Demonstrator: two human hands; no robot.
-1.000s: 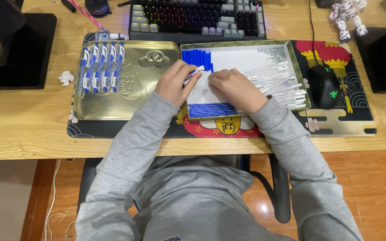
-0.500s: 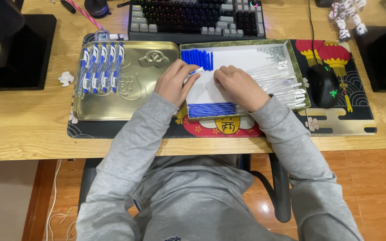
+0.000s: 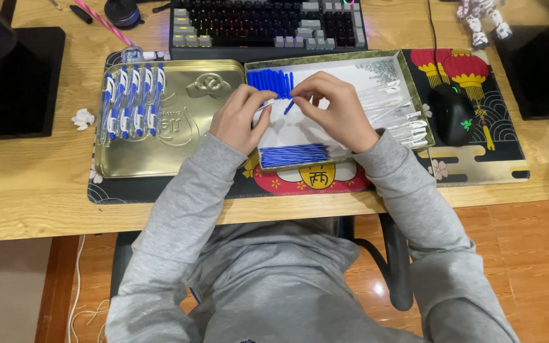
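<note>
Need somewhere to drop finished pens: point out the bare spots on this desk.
Free: the gold tin lid right of the finished pens, and bare desk left of the mat. Crowded: the white tray, where the left hand and right hand work among parts.

A home computer desk, doubling as a small workbench.

A wooden desktop point(image 3: 20, 190) carries a backlit mechanical keyboard point(image 3: 268, 22), a black mouse point(image 3: 450, 114) on a lantern-patterned desk mat point(image 3: 478, 159), dark speakers point(image 3: 14, 82) at either side, and a toy robot figure point(image 3: 481, 19); glossy wood floor point(image 3: 541, 267) shows beneath the chair.
</note>
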